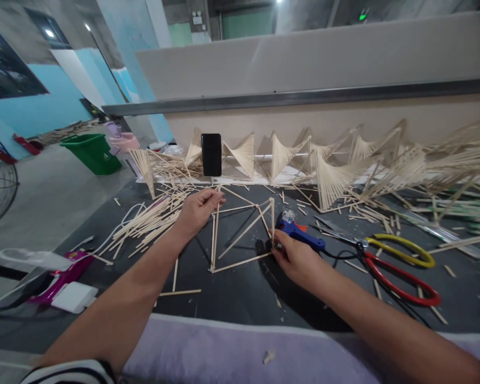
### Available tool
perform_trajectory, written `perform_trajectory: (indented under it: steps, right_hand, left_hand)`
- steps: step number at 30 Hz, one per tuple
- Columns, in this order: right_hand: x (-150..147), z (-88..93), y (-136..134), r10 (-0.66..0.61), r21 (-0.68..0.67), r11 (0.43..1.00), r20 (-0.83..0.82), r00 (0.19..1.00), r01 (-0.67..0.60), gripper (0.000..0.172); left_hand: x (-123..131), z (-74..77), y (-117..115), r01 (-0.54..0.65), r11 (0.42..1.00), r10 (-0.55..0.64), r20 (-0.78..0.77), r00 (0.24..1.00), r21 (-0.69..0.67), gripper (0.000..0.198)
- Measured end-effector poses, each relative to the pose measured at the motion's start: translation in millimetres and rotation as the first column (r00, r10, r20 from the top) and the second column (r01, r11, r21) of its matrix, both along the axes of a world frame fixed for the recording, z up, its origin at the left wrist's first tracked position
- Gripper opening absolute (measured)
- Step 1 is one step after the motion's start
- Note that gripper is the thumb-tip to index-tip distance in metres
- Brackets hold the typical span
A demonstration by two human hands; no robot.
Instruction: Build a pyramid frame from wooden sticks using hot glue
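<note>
On the dark tabletop stands an open frame of thin wooden sticks (242,262). My left hand (200,210) pinches the top of its left upright stick, fingers closed. At the frame's right side, my right hand (296,256) has thumb and fingers closed around the lower part of another upright stick (272,216). A slanting stick (244,233) runs from that upright's top down toward the frame's middle; I cannot tell whether its lower end touches anything. Just beyond my right hand lies a blue glue gun (304,234) with an orange trigger. My fingertips partly hide the joints they hold.
Scissors (364,246) with yellow and red handles lie at the right. Loose sticks (148,221) are heaped at the left, near a purple power strip (64,272) with cables. Behind stand a black phone (212,154) and several fan-shaped stick models (284,154). A green bin (92,154) is on the floor.
</note>
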State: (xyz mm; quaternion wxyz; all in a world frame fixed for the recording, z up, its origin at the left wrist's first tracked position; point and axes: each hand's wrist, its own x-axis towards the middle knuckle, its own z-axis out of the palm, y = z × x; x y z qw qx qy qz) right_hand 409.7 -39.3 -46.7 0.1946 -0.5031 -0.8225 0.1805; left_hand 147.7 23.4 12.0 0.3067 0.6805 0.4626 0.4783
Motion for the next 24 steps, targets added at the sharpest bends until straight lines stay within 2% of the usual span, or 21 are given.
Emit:
perform_trajectory:
  steps: [16, 24]
  right_hand:
    - [0.0, -2.4, -0.1, -0.005, -0.029, 1.0, -0.021, 1.0, 0.004, 0.04]
    - [-1.1, 3.1, -2.0, -0.022, -0.039, 0.999, 0.001, 1.0, 0.022, 0.04]
  left_hand:
    - [0.4, -0.7, 0.4, -0.014, 1.0, 0.014, 0.001, 1.0, 0.012, 0.037]
    - [-0.4, -0.2, -0.1, 0.001, 1.0, 0.0, -0.03, 1.0, 0.023, 0.037]
